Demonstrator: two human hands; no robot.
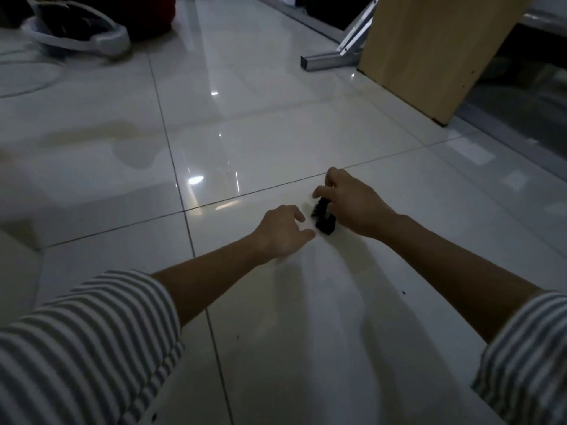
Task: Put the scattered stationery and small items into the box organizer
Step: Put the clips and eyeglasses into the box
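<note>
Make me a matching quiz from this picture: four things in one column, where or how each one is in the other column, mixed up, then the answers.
Things
1. black item
2. wooden panel
3. left hand
4. metal bar

Place or state
A. tan, upper right of the view
B. silver, on the floor just left of the panel
C. under the curled fingers of the right hand
D. fingers relaxed, holding nothing, just left of the black item

Pairs: 1-C, 2-A, 3-D, 4-B

Grey-and-white striped sleeves (92,348), black item (323,220), white tiles (276,133)
</note>
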